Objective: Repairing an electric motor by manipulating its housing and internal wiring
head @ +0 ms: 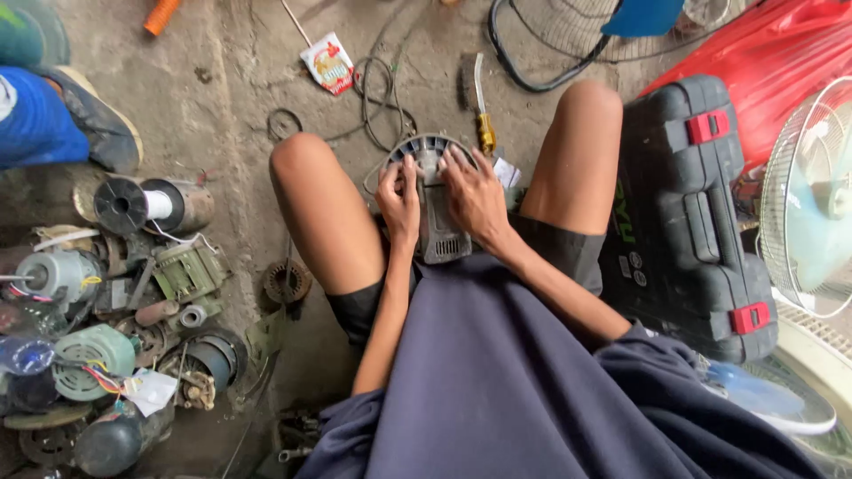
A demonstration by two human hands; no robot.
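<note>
A grey fan motor housing (438, 232) with a round slotted front (432, 145) stands on the concrete floor between my bare knees. My left hand (399, 202) grips its left side, fingers curled over the top edge. My right hand (473, 193) lies on its right side with fingers spread across the round front. A yellow-handled screwdriver (484, 124) lies on the floor just beyond the housing.
A black tool case with red latches (688, 222) sits at my right. Fan guards (808, 195) and a red cover (772, 62) lie further right. Several old motors and coils (106, 337) pile up at left. Loose wire (377, 98) and a small packet (328, 62) lie ahead.
</note>
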